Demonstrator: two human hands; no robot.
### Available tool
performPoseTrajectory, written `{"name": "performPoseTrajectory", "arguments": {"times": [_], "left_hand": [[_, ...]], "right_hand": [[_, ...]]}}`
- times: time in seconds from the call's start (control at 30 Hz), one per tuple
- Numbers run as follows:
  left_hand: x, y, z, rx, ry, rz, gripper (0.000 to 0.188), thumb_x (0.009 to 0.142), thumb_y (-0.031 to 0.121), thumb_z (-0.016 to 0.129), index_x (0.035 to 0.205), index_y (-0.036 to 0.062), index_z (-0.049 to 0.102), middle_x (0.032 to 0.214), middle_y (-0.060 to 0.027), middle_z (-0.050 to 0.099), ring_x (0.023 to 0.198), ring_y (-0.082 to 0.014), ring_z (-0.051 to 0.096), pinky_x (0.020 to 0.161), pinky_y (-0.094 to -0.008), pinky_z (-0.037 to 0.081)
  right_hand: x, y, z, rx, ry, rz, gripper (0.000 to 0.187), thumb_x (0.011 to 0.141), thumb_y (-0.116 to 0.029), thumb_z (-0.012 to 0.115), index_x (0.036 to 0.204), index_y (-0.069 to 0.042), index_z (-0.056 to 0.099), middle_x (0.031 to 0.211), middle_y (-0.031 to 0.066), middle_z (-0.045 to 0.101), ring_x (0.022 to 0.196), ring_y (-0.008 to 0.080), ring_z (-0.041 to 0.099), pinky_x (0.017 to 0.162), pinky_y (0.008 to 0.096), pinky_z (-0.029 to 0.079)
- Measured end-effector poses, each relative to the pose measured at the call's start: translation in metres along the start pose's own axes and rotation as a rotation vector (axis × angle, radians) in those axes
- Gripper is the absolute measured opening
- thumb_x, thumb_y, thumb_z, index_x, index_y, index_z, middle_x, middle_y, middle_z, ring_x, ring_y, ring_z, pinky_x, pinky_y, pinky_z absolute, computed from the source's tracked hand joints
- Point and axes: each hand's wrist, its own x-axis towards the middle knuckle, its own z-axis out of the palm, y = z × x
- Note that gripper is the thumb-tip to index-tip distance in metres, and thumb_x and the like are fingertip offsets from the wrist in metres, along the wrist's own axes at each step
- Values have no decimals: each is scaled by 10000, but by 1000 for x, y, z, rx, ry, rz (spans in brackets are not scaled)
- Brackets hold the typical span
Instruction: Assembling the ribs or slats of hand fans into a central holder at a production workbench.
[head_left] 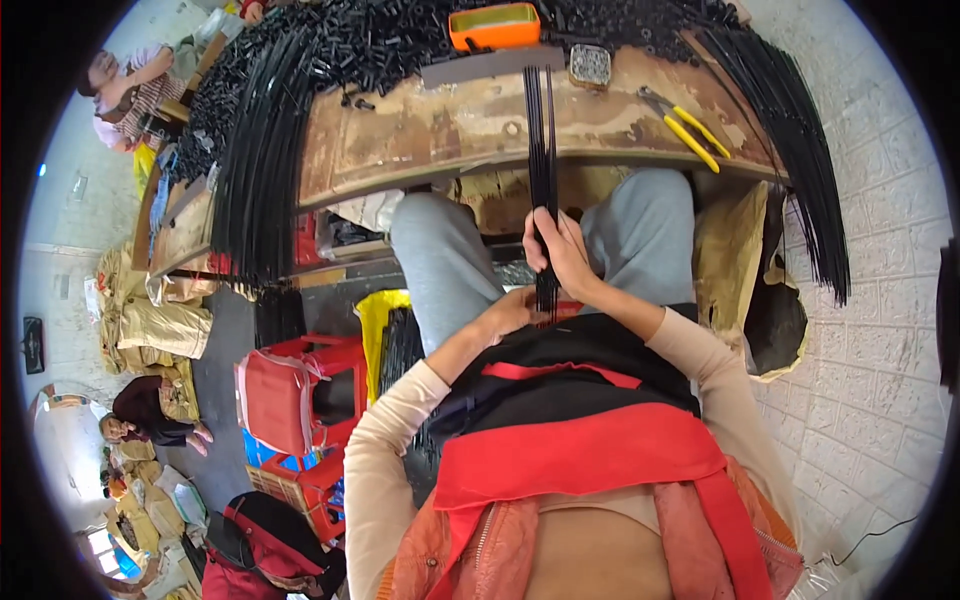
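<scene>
A narrow bundle of thin black rods (540,130) stretches from the table edge toward my lap, its far end lying over the table's front. My right hand (566,255) is closed round the bundle between my knees. At the near end, close to my waist, my left hand (510,312) has its fingers curled at the rods; part of them is hidden. Beyond the far tips lies a flat grey strip (490,67), with a small clear box of metal pieces (590,66) beside it. Yellow-handled pliers (690,133) rest to the right.
Many more black rods hang over the table edge at left (262,160) and right (785,130). Small black parts (370,45) are heaped behind, around an orange tray (494,27). Red stools (285,400) stand at left. Other people are on the left side.
</scene>
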Motion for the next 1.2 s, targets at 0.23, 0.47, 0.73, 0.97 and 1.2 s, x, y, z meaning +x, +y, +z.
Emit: {"name": "performPoseTrajectory", "arguments": {"times": [0.23, 0.47, 0.73, 0.97, 1.2], "left_hand": [[-23, 112, -42, 192, 183, 230, 632, 766, -118, 502, 1374, 49, 454, 1271, -133, 586, 1211, -223, 532, 1031, -327, 402], [-16, 165, -53, -69, 160, 397, 633, 744, -121, 470, 1368, -22, 431, 1301, -161, 556, 1226, -250, 526, 1082, -355, 387], [-47, 210, -64, 232, 707, 674, 435, 836, -62, 443, 1253, -18, 559, 1125, -132, 645, 1072, -210, 597, 954, -315, 454], [6, 283, -13, 465, 509, 736, 444, 991, 253, 533, 1387, 62, 466, 1254, -102, 584, 1095, -174, 589, 960, -322, 457], [14, 296, -8, 270, 310, 584, 407, 973, 167, 562, 1360, 65, 488, 1111, -102, 649, 1028, -149, 601, 907, -301, 483]], "right_hand": [[6, -10, -6, 12, 14, 32, 304, 997, -294, 506, 847, -31, 523, 660, 40, 536, 536, 115, 534, 516, 251, 443], [42, -52, -19, -75, -213, 176, 279, 942, -214, 626, 1008, 58, 632, 873, 130, 673, 769, 222, 696, 696, 318, 581], [68, -88, -5, -93, -182, 191, 309, 904, -194, 669, 1101, 30, 588, 924, 131, 672, 824, 207, 681, 782, 313, 540], [48, -45, -18, 85, -200, -28, 426, 1039, -316, 389, 1251, 41, 482, 1093, 194, 620, 1004, 287, 644, 917, 385, 505], [47, -45, -21, 168, -186, 64, 508, 1035, -382, 376, 1291, 47, 467, 1070, 194, 631, 1002, 284, 648, 917, 393, 506]]}}
